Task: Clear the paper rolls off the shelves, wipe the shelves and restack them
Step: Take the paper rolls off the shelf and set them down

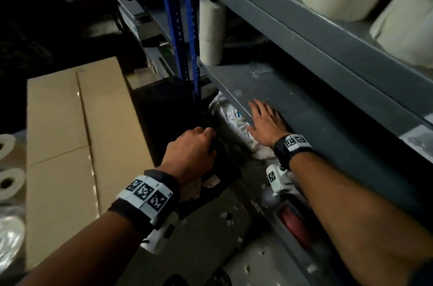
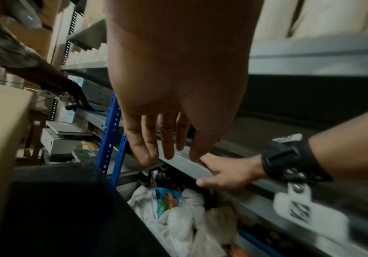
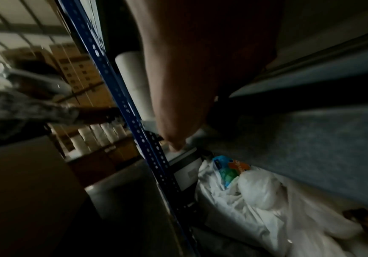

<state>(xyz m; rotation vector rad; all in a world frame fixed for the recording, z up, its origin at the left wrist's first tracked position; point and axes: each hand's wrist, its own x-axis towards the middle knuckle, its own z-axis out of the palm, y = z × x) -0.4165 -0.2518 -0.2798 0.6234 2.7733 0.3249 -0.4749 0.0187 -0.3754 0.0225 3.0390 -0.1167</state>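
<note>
Hand [image 1: 267,121] flat at shelf [image 1: 316,107] edge

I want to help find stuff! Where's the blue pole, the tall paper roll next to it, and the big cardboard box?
blue pole [image 1: 181,35], head view, on its holed front face.
paper roll [image 1: 210,30], head view, middle of its side.
cardboard box [image 1: 77,145], head view, on its top flap.

It is dim here. A big brown cardboard box [image 1: 77,145] sits by my left side, next to a blue metal post [image 1: 181,28]. White scraps dot the floor [image 1: 210,234].
</note>
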